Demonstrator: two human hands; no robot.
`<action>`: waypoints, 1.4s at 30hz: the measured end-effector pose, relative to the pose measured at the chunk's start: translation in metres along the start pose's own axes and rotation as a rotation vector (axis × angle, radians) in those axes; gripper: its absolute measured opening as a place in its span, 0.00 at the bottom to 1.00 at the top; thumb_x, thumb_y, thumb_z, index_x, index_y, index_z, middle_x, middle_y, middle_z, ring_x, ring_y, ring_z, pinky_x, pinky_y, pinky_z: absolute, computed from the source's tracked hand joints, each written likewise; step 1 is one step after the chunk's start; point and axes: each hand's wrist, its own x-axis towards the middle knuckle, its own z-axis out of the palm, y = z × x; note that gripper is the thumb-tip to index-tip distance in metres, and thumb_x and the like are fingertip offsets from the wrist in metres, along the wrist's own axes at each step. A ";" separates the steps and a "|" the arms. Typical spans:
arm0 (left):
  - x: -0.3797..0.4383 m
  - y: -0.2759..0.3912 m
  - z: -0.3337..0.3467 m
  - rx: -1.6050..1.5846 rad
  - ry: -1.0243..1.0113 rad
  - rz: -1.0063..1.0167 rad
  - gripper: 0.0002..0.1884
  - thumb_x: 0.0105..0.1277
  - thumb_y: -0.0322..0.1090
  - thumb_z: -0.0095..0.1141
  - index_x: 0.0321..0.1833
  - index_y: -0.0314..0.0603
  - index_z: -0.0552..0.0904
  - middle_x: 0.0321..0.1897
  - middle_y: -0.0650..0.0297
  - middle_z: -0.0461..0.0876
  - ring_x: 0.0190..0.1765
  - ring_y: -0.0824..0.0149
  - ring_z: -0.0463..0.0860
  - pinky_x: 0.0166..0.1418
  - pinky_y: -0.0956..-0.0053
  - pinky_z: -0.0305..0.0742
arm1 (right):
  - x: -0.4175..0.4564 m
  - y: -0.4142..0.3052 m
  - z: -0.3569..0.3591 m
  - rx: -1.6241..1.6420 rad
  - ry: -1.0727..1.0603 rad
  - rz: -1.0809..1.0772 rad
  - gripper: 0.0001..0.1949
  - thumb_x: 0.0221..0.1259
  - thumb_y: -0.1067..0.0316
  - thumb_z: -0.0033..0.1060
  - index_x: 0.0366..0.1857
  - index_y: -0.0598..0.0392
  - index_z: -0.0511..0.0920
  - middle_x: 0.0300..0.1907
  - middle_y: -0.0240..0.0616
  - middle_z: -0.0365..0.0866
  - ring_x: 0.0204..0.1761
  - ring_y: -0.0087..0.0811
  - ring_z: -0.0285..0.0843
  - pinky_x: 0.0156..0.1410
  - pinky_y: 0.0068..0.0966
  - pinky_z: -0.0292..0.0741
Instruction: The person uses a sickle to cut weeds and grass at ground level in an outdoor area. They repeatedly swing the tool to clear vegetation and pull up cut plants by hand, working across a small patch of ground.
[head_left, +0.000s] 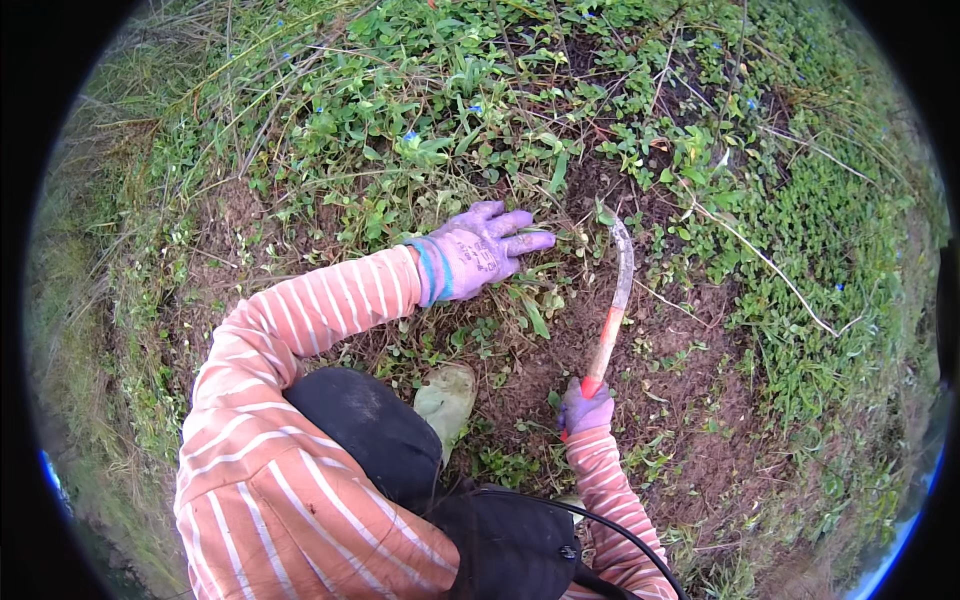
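My left hand (484, 251), in a soiled purple glove with a blue-edged cuff that bears writing, lies palm down over low weeds (536, 304). Its fingers are spread and point to the right; whatever is beneath the palm is hidden. My right hand (586, 411), gloved in purple too, is closed around the red grip of a sickle (622, 274). The sickle's curved, worn metal blade points away from me, and its tip is among leaves and stems to the right of my left fingertips. A small green leaf (604, 214) overlaps the tip.
Dense green weeds (420, 82) with small blue flowers grow ahead and on the right. Brown soil (675, 330) shows around the sickle. A dry stem (772, 266) bends across the right side. My pale green shoe (447, 401) and dark-trousered knee (367, 427) are close below my left arm.
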 end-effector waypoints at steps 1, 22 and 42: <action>0.017 0.003 0.001 0.017 -0.024 0.031 0.26 0.46 0.41 0.64 0.53 0.59 0.79 0.75 0.68 0.49 0.76 0.55 0.50 0.73 0.51 0.53 | 0.002 0.004 -0.009 -0.077 0.010 -0.014 0.12 0.56 0.63 0.62 0.34 0.57 0.71 0.20 0.39 0.75 0.17 0.32 0.74 0.22 0.30 0.72; 0.034 -0.007 -0.029 -0.288 -0.525 -0.098 0.34 0.42 0.47 0.67 0.57 0.48 0.76 0.41 0.60 0.81 0.46 0.55 0.81 0.52 0.60 0.73 | -0.130 -0.029 -0.089 -0.230 -0.105 0.077 0.10 0.56 0.65 0.63 0.29 0.56 0.71 0.15 0.31 0.69 0.13 0.21 0.65 0.18 0.24 0.66; 0.138 -0.112 -0.031 0.218 -0.146 -0.386 0.53 0.45 0.54 0.69 0.74 0.51 0.54 0.72 0.59 0.57 0.76 0.59 0.48 0.77 0.56 0.38 | 0.060 -0.078 0.017 -0.250 0.106 -0.180 0.20 0.52 0.56 0.67 0.38 0.63 0.73 0.24 0.44 0.77 0.23 0.34 0.72 0.33 0.32 0.73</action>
